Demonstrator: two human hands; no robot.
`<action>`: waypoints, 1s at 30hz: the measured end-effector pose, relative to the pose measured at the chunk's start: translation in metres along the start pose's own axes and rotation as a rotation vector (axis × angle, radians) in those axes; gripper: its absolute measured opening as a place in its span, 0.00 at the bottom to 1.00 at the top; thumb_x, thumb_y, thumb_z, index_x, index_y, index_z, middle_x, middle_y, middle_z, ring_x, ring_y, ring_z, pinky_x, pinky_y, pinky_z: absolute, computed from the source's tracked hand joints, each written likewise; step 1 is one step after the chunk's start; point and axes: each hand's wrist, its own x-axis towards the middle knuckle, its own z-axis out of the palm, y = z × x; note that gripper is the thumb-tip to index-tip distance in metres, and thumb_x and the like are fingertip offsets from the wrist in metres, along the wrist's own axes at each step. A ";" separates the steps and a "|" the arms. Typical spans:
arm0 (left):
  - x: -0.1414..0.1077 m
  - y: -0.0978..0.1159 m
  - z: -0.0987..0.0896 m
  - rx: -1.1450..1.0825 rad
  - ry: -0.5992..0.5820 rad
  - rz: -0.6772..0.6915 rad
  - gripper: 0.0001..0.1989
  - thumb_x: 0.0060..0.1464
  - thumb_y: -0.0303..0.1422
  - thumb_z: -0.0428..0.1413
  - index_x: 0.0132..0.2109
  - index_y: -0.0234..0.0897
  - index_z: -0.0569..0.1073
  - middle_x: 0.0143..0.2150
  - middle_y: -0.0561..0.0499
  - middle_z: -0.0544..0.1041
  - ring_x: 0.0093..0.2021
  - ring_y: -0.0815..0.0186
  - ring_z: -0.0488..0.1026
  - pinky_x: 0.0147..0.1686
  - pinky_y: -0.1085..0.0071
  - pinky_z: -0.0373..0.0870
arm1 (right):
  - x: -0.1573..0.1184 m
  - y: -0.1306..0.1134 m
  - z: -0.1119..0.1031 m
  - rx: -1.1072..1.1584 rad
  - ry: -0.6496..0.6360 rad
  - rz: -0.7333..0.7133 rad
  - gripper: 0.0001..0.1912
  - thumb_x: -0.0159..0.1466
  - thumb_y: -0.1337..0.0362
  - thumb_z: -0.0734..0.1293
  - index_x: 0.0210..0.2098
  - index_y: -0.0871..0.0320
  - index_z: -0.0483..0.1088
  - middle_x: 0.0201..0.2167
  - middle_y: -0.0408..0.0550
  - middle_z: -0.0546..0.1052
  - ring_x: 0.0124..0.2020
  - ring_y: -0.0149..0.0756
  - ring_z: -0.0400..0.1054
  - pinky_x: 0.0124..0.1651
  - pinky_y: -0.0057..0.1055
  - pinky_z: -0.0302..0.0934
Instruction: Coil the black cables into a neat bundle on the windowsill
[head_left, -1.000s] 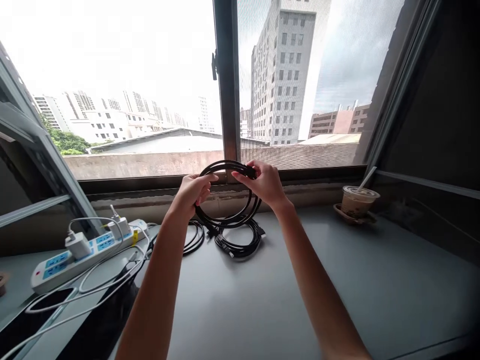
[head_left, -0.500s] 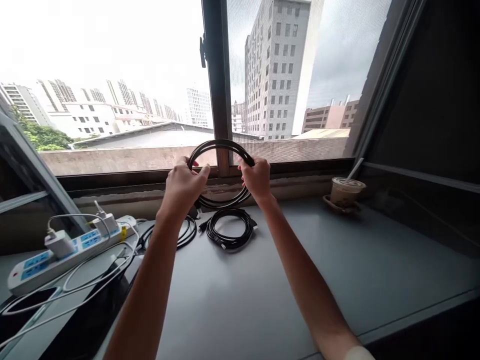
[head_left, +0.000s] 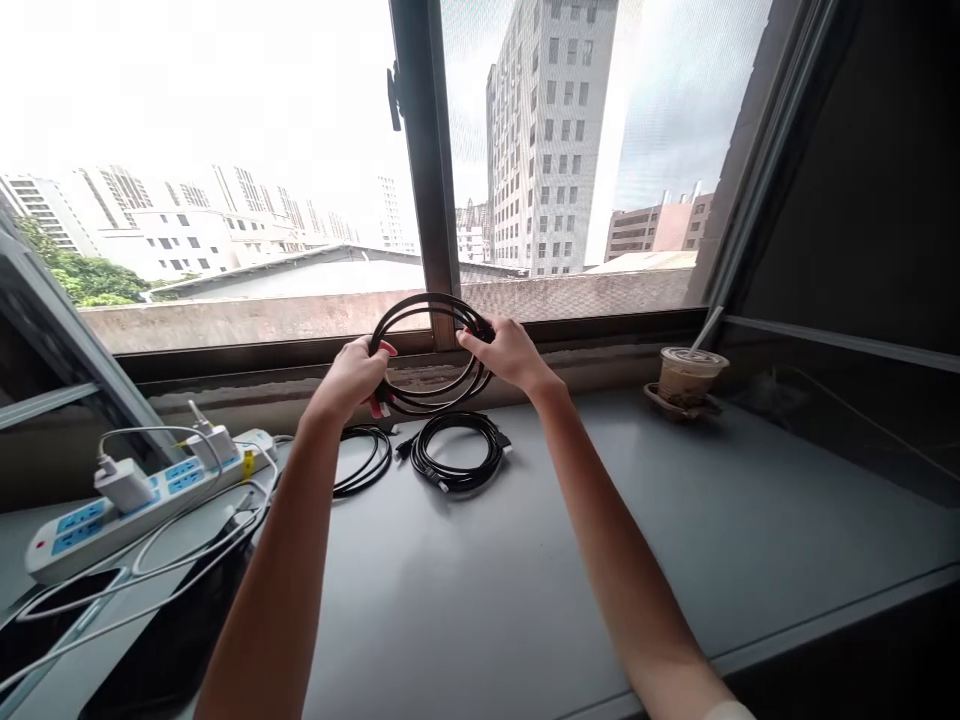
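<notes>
A coiled black cable [head_left: 429, 300] is held up between my two hands, above the back of the desk. My left hand [head_left: 352, 378] is closed around the left side of the loop, and a connector end shows beneath its fingers. On the right side, my right hand [head_left: 506, 352] grips the loop with the thumb in front. Just below the held loop, a second coiled black cable [head_left: 459, 480] lies on the desk with its connector ends showing. A third black coil [head_left: 365, 485] rests left of it, partly hidden by my left forearm.
To the left lies a white power strip [head_left: 150, 510] with chargers and trailing white cables, beside a black item [head_left: 172, 630]. A lidded drink cup [head_left: 688, 375] with a straw stands at the back right of the grey desk [head_left: 465, 610]. The window frame [head_left: 424, 170] rises behind.
The held coil has come down slightly and moved a little left, and its strands are spread more apart. My left hand has shifted left; my right hand has turned, bringing its thumb across the front.
</notes>
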 end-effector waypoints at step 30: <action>0.021 -0.057 0.086 0.706 -0.506 -0.318 0.15 0.54 0.36 0.49 0.23 0.32 0.70 0.10 0.47 0.67 0.12 0.64 0.67 0.28 0.70 0.66 | -0.012 0.077 0.053 -0.358 -0.791 0.543 0.21 0.63 0.59 0.64 0.54 0.60 0.62 0.51 0.53 0.66 0.48 0.39 0.65 0.49 0.42 0.63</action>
